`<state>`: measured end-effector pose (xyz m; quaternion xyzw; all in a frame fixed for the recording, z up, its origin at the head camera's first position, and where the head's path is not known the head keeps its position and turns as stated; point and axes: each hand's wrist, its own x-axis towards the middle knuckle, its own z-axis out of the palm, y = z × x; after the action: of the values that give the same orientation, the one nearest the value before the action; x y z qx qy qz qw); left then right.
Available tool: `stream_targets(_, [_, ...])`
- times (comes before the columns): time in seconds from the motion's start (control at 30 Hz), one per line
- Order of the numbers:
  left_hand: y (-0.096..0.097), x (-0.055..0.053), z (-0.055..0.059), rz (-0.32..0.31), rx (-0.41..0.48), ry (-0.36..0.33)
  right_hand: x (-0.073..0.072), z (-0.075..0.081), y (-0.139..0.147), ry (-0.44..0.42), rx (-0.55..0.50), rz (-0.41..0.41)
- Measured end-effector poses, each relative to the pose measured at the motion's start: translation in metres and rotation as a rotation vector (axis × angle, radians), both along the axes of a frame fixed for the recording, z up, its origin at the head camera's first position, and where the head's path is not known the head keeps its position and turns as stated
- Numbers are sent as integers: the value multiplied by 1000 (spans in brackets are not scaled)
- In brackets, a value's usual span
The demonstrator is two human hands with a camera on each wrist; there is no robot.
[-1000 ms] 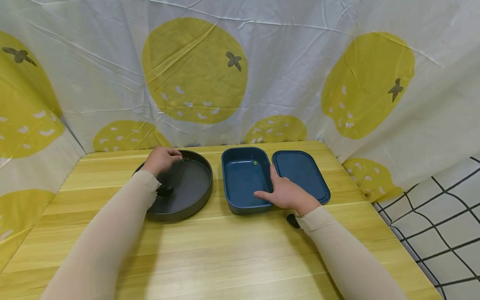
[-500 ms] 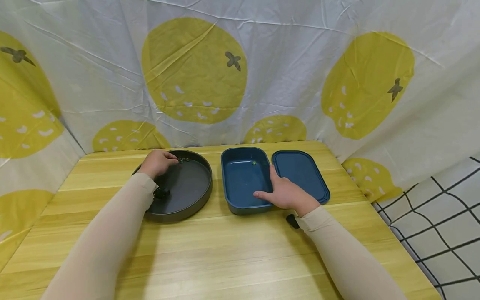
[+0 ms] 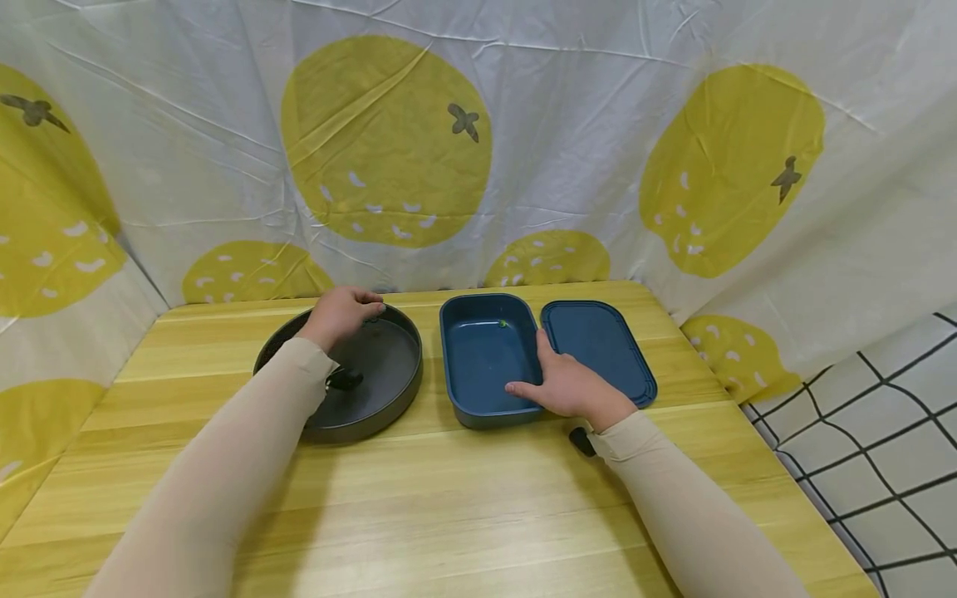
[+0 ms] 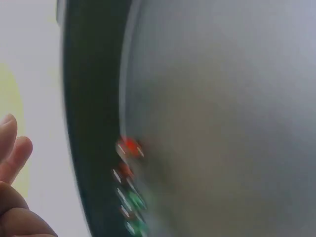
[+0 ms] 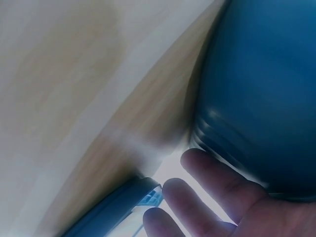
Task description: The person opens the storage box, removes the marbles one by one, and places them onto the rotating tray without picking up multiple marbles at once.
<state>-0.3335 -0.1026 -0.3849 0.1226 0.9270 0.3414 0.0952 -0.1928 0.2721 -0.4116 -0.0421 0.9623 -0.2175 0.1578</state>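
My left hand (image 3: pixel 340 320) is over the far side of a round dark pan (image 3: pixel 385 361), its fingertips drawn together near the far rim. Whatever may lie between those fingertips is hidden. Blurred, shiny red beads (image 4: pixel 131 146) and green beads (image 4: pixel 136 200) lie along the pan's inner wall in the left wrist view. A blue rectangular box (image 3: pixel 486 374) stands right of the pan, with one small green bead (image 3: pixel 503 324) inside. My right hand (image 3: pixel 568 384) rests at the box's right side, thumb over the rim. In the right wrist view its fingers (image 5: pixel 212 177) extend along the outer wall.
A flat blue lid (image 3: pixel 601 349) lies on the wooden table (image 3: pixel 463 515) to the right of the box. Behind the table hangs a white cloth (image 3: pixel 568 124) with yellow fruit prints. A black wire grid (image 3: pixel 845 448) stands beyond the right edge.
My left hand first drew slightly left from the beads, then moved right and toward the far rim. The green bead in the box has shifted slightly left. My right hand has stayed put.
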Motion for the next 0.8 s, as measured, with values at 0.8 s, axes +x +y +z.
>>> stream_targets(0.8, [163, 7, 6, -161, 142, -51, -1, 0, -4, -2, 5, -21])
